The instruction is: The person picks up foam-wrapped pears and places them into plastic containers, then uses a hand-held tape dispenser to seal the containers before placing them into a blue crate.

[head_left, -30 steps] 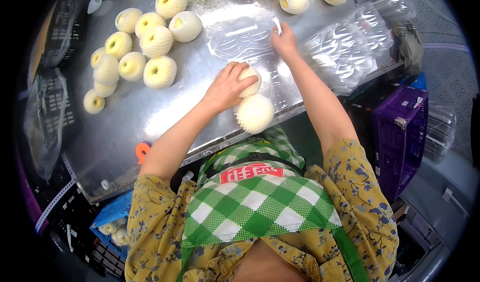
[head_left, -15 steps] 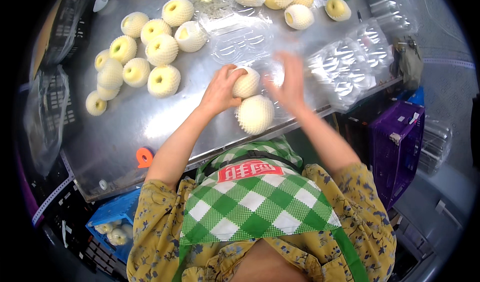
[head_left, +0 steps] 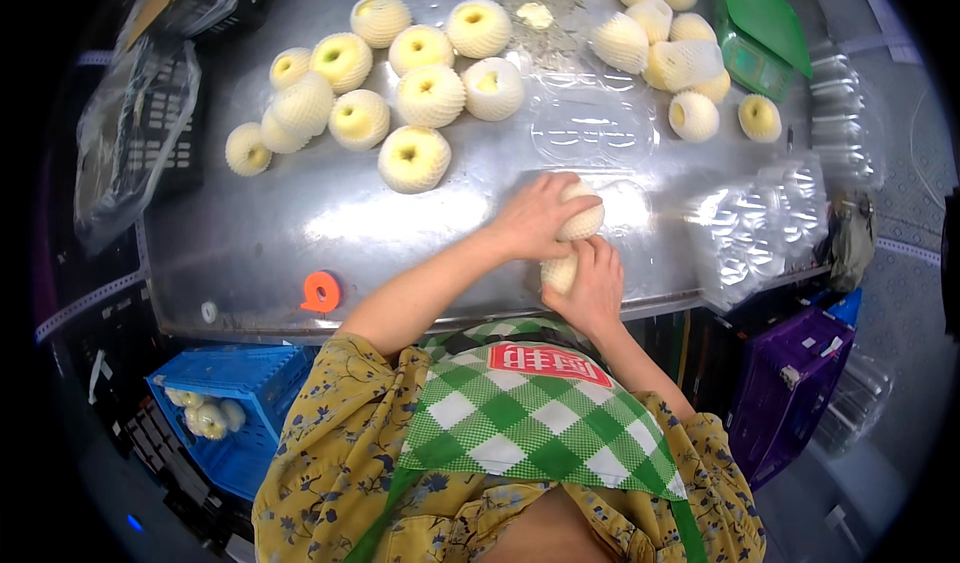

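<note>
The person's left hand (head_left: 535,221) is curled over the farther fruit (head_left: 582,221), fingers across its top and side, while the right hand (head_left: 594,288) wraps round the nearer fruit (head_left: 558,273), hiding much of it. Both pale fruits wear foam nets and sit close together by the near edge of the metal surface (head_left: 250,253), right of its middle; whether either is lifted, I cannot tell.

That edge is the main risk: should the right hand's hold loosen, the nearer fruit could roll off towards the apron (head_left: 540,413). Squeezing the pair together might bruise them or shift a net. Beyond the hands, a clear tray (head_left: 590,123) lies flat and looks light enough to slide if a wrist or fruit knocks it. Clear plastic packs (head_left: 755,228) crowd the surface's right edge, where a stray elbow could tip them over. Towards the far left corner, netted fruits (head_left: 430,95) stand loosely, some touching, so one nudge could set several rolling.
</note>
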`<state>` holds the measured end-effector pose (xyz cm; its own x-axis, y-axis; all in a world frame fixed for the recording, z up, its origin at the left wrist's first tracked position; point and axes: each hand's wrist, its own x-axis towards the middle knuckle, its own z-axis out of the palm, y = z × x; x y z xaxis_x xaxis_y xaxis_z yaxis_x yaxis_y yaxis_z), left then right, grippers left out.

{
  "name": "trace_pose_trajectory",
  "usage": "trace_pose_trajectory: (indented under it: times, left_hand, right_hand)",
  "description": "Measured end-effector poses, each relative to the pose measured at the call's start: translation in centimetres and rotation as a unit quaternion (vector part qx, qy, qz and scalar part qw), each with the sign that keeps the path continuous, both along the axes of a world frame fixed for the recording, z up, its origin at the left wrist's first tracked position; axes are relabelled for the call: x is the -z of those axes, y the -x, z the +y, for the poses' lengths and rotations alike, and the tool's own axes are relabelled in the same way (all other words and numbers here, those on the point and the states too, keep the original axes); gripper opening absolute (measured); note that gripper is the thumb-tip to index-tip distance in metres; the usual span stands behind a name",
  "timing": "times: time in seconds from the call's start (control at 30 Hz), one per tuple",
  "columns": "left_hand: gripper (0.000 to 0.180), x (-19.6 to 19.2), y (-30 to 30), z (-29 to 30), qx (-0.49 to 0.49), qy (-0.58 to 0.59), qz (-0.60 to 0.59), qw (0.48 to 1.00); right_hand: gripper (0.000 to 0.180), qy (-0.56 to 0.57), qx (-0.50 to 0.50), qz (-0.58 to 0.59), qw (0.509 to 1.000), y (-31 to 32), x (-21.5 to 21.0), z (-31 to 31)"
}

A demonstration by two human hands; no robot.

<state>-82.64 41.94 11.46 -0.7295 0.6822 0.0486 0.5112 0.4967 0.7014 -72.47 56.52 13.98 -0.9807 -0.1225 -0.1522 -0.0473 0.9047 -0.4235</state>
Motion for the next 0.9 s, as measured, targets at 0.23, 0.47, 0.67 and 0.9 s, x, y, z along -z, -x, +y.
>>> trace_pose_trajectory:
  times: [0.23,0.47,0.67,0.9]
  left_hand:
    - [0.072,0.1,-0.1,-4.8,-0.113,-0.136,-0.002,0.984]
    - [0.086,-1.9,7.9,-15.1,-0.446,-0.078,0.064,0.889]
    - [0.102,-1.7,9.8,-13.6,-0.402,0.021,-0.081,0.912]
    - [0.090,-1.0,10.2,-13.6,-0.412,0.024,-0.097,0.905]
  right_hand:
    - [0.076,0.015,0.004,-0.010,1.000,-0.1,0.2,0.4]
    - [0.080,0.100,0.001,0.046,0.994,1.3,-2.9,1.7]
    - [0.081,0.133,0.020,0.075,0.988,3.0,-3.5,3.1]
    - [0.078,0.165,0.023,0.051,0.985,3.7,-3.8,2.3]
